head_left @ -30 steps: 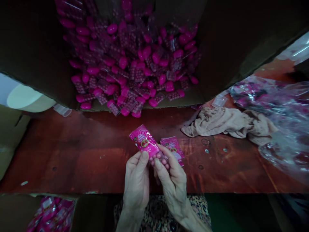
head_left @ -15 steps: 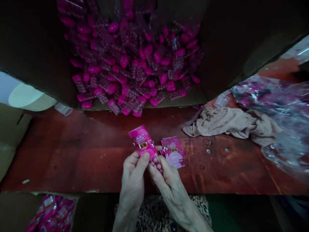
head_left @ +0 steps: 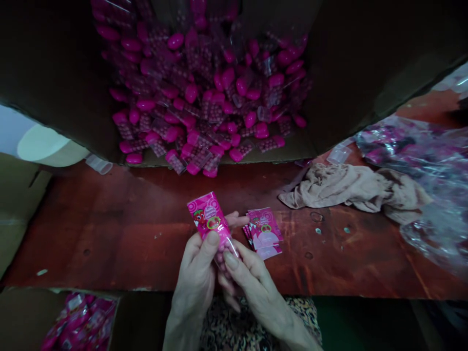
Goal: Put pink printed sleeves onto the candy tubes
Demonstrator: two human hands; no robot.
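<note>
Between my hands is a candy pack [head_left: 209, 213], with a bright pink printed label at its upper end and small pink candy balls in clear plastic at its lower end. My left hand [head_left: 197, 273] grips its left side, thumb pressed on the label's lower part. On the other side my right hand [head_left: 256, 280] pinches the candy end with its thumb, one finger reaching out behind the pack. A small stack of pink printed labels [head_left: 265, 226] lies on the table just right of the pack.
A big cardboard box [head_left: 351, 63] lies open towards me, heaped with pink-capped candy tubes [head_left: 197, 112]. A crumpled cloth [head_left: 351, 187] and a clear plastic bag [head_left: 431, 204] rest on the red table [head_left: 120, 234]. Below left, another box holds pink packs [head_left: 80, 321]. A white bowl [head_left: 47, 148] stands left.
The pack has shifted slightly left and down, and its label now faces me more squarely. My right thumb has moved onto the candy end, with a finger extended behind.
</note>
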